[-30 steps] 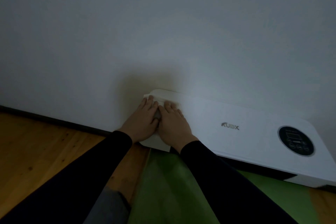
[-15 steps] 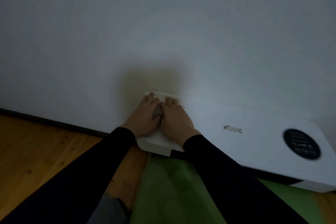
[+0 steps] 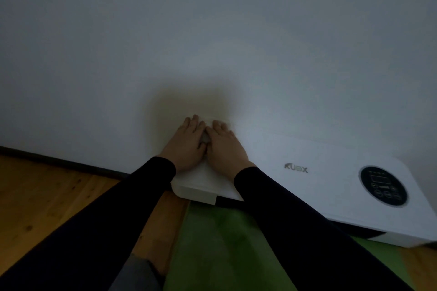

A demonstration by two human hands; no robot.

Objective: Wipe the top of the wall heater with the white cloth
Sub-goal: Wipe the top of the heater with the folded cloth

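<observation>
Hands [image 3: 208, 144] flat on cloth [image 3: 208, 123], heater [image 3: 319, 160] top

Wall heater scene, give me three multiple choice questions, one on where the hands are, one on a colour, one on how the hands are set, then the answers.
1. Where on the wall heater do the two hands rest?
A. at its left end
B. on the round control panel
C. at its right end

2. What colour is the mat on the floor below the heater?
A. red
B. green
C. blue

3. How are the left hand and right hand set?
A. raised off the heater
B. far apart
C. side by side, palms down

Answers:
1. A, both hands lie at the heater's left end, far from the round control panel.
2. B, the mat shows green between the sleeves.
3. C, the hands lie flat next to each other, with a strip of the white cloth visible at the fingertips.
</observation>
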